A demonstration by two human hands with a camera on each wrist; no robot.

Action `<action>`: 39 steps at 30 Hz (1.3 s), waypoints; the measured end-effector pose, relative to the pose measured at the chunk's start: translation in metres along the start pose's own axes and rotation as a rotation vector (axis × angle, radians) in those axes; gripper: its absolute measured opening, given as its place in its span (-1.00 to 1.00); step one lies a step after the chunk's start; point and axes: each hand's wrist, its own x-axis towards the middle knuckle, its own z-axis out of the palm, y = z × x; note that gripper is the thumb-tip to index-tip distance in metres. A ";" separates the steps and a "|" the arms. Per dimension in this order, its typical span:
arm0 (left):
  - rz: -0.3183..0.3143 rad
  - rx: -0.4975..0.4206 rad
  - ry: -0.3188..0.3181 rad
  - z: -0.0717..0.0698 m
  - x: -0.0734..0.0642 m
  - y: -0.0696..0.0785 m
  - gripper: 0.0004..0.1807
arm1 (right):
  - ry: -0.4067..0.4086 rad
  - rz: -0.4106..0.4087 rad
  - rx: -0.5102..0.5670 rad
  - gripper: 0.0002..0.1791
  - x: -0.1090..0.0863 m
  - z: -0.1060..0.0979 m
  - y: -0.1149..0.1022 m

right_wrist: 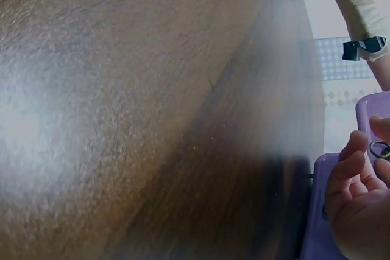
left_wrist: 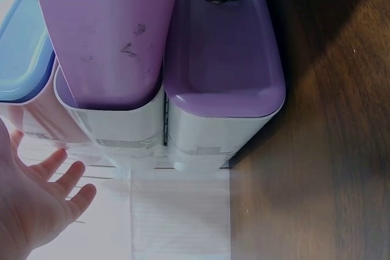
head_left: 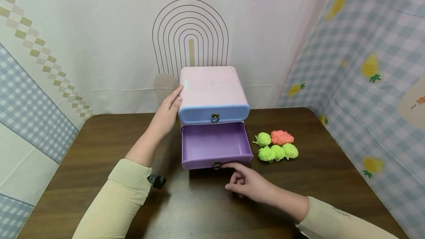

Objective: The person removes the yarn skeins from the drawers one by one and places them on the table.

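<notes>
A small drawer cabinet (head_left: 212, 86) with a pink top stands upright on the table. Its blue top drawer (head_left: 199, 114) is closed, while the purple drawer (head_left: 212, 141) beneath is pulled out with nothing visible inside. In the left wrist view a lower purple drawer (left_wrist: 225, 53) is closed. My left hand (head_left: 167, 115) rests against the cabinet's left side, fingers extended. At the pulled-out drawer's front, the extended index finger of my right hand (head_left: 250, 183) reaches the metal ring pull (head_left: 217, 165). That hand's other fingers are loosely curled; the right wrist view shows the ring (right_wrist: 379, 149) beside them.
Several green yarn balls (head_left: 278, 152) and a coral yarn bundle (head_left: 281, 137) lie right of the cabinet on the brown wooden table (head_left: 109, 146). A patterned cloth (head_left: 113, 47) hangs behind the table, and a checked one (head_left: 372, 95) on the right.
</notes>
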 end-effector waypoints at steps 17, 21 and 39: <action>-0.008 -0.013 -0.001 0.000 0.000 0.000 -0.43 | 0.013 0.064 0.078 -0.59 0.017 0.018 -0.002; -0.002 -0.021 -0.001 0.001 0.000 -0.002 -0.43 | 0.011 0.054 0.098 -0.64 0.020 0.021 -0.003; -0.002 -0.031 0.003 0.001 -0.001 -0.001 -0.43 | 0.061 0.047 0.118 -0.64 0.022 0.022 -0.009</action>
